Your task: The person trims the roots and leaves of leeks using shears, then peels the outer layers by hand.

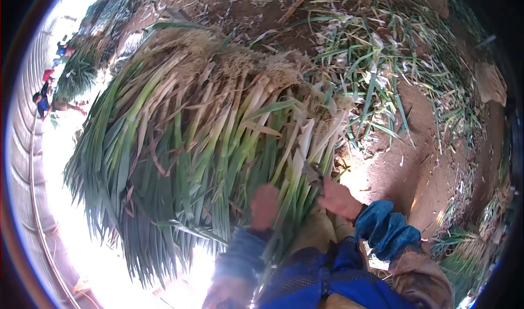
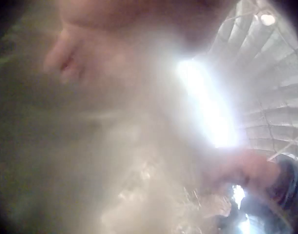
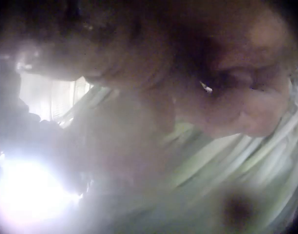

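Note:
In the head view a large heap of leek-like plants (image 1: 218, 129) lies before the person, pale stems and stringy roots away from the body, long green leaves towards it. The right hand (image 1: 339, 198) grips a small grey metal tool (image 1: 313, 172) at the heap's right edge, its tip over the nearest stems. Curled fingers (image 3: 256, 107) show close over pale green stems in the right wrist view. Blurred, the left hand (image 1: 264, 206) is at the leaves left of the right hand; I cannot tell whether it grips any. Haze covers much of the left wrist view.
Loose leaves and trimmings (image 1: 376, 63) litter the brown soil (image 1: 420, 129) at the right. Another bunch of the plants (image 1: 464, 260) lies at the lower right. Far left, people (image 1: 42, 99) are near more plants (image 1: 79, 77), beside the ribbed covering wall (image 1: 22, 162).

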Motion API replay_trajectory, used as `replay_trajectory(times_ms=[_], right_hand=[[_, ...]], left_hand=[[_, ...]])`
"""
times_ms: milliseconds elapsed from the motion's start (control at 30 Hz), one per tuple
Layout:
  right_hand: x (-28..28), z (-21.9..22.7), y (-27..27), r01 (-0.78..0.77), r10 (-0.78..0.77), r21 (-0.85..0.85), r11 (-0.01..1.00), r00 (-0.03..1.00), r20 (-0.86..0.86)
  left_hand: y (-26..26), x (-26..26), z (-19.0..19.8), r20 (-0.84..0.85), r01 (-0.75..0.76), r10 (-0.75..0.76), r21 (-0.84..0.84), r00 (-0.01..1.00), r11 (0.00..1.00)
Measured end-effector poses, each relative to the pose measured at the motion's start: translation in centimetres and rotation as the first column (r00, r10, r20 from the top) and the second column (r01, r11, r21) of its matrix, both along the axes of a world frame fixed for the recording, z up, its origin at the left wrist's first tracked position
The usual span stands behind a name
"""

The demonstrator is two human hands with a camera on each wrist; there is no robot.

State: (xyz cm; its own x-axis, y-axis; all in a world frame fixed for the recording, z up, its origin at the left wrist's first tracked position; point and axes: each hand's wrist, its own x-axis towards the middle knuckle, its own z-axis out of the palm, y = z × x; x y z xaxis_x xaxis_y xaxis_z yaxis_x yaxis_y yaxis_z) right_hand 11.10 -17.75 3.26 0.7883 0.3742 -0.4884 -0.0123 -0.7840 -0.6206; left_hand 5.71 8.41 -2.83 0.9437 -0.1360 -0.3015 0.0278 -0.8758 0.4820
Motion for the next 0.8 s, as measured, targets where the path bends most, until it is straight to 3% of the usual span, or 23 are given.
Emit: replay_trajectory(times_ms=[33, 67, 133, 200, 233, 300, 333, 433, 467, 567, 633, 700, 800], right_hand=[[-0.3, -1.1, -0.7, -0.007, 0.006, -0.02, 1.0, 0.999, -0.048], [-1.0, -2.9, -1.2, -0.048, 0.053, -0.059, 0.997, 0.994, 0.097], [-0.4, -1.2, -0.2, -0.123, 0.124, -0.021, 0.992, 0.957, 0.261], [-0.3, 0.0, 0.5, -0.136, 0.086, 0.096, 0.986, 0.91, 0.405], [-0.1, 0.5, 1.1, -0.113, 0.089, 0.071, 0.991, 0.956, 0.28], [-0.1, 2.4, 3.1, -0.075, 0.075, 0.019, 0.997, 0.997, 0.009], [-0.3, 2.8, 3.5, -0.155, 0.144, 0.077, 0.985, 0.981, 0.129], [-2.3, 3.3, 5.0, -0.254, 0.163, 0.197, 0.947, 0.907, 0.388], [-3.0, 4.9, 5.8, -0.091, 0.079, 0.234, 0.968, 0.995, 0.059], [-3.6, 8.4, 7.5, -0.163, 0.202, 0.23, 0.96, 0.967, -0.158], [-3.8, 8.3, 8.4, -0.166, 0.198, 0.208, 0.964, 0.97, -0.143], [-3.7, 6.4, 9.3, -0.167, 0.193, 0.169, 0.971, 0.969, -0.157], [-2.4, 6.6, 9.4, -0.099, 0.113, 0.136, 0.986, 0.989, -0.095]], left_hand=[[2.4, 1.6, -0.4, 0.221, -0.053, 0.015, 0.167, 0.975, 0.985], [4.8, 3.6, -0.6, 0.432, -0.138, -0.013, 0.316, 0.902, 0.939], [9.2, 7.6, 0.7, 0.346, -0.376, 0.314, 0.127, 0.884, 0.918], [11.2, 7.8, -0.3, 0.336, -0.37, 0.269, 0.285, 0.903, 0.884], [11.6, 8.1, -0.8, 0.335, -0.366, 0.247, 0.362, 0.909, 0.857], [11.6, 8.1, 0.3, 0.124, -0.43, 0.412, 0.296, 0.903, 0.853], [10.9, 8.0, 1.5, 0.004, -0.461, 0.477, 0.268, 0.879, 0.846], [8.3, 7.2, 3.1, -0.218, -0.334, 0.401, 0.286, 0.89, 0.898], [7.5, 6.3, 2.8, -0.167, -0.334, 0.391, 0.291, 0.905, 0.896], [4.8, 4.5, 2.7, -0.062, -0.391, 0.425, 0.289, 0.903, 0.874], [3.1, 4.9, 4.7, -0.076, -0.48, 0.516, 0.272, 0.853, 0.834], [4.3, 3.6, 1.8, 0.012, -0.413, 0.426, 0.272, 0.905, 0.869], [4.3, 3.7, 1.8, 0.028, -0.434, 0.443, 0.264, 0.896, 0.861]])
